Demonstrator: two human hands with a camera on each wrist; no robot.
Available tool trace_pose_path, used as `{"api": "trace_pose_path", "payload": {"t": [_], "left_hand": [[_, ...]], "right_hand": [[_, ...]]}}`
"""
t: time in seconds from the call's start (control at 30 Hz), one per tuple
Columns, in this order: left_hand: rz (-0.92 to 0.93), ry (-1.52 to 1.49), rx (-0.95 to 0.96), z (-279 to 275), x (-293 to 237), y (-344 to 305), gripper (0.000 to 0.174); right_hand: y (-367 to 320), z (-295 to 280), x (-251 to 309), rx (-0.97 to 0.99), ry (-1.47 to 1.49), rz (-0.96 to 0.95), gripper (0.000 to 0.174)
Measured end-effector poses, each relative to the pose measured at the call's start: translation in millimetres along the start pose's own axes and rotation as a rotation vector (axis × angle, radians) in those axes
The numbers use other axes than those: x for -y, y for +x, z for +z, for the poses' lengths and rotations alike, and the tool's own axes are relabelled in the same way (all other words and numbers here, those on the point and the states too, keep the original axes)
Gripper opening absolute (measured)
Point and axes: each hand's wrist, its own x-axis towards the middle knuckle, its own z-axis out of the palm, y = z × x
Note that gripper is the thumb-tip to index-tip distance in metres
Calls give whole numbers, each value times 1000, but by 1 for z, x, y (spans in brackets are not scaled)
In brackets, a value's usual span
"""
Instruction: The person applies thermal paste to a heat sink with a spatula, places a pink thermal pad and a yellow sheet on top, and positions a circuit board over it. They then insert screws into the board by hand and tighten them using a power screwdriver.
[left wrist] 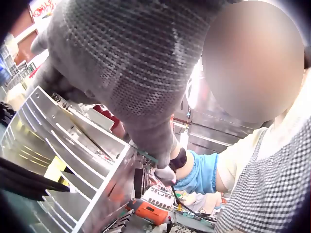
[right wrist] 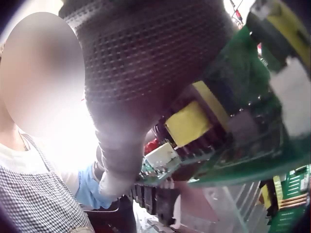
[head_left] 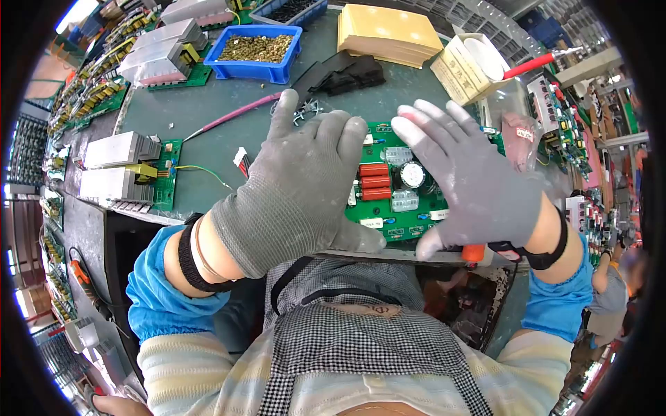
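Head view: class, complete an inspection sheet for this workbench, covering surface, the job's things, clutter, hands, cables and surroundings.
Surface: grey-green bench mat, crowded with parts.
Job's things: green circuit board with red cylindrical parts, lying between both hands.
Clutter: blue bin of brass parts; stack of tan sheets; finned heat-sink boards; red-handled tool.
Hands: left hand and right hand, gloved, fingers straight and spread over the board's two sides.
Cables: pink cable; yellow-green wire.
Surroundings: rows of boards along the left edge.
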Motion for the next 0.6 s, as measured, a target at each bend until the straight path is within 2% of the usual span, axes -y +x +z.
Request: {"api": "trace_pose_path", "payload": {"t": [0.13,0.23,0.33,0.43,0.57,0.6], "left_hand": [[-16,-40,31,-3,0,0,130],[6,-145,-159,0,4,-8,136],[-81,-278,-131,2,21,-27,141],[-34,-438,-98,15,23,-35,131],[-117,-542,-117,22,23,-37,133],[-90,-487,-141,23,24,-37,132]], "right_hand": [[0,6,-4,29,3,-11,129],[1,6,-2,20,-5,10,126],[0,11,-2,-18,7,34,121],[1,11,-2,-33,20,-1,118],[4,6,-3,5,12,-17,116],[5,5,-2,12,9,-17,115]]}}
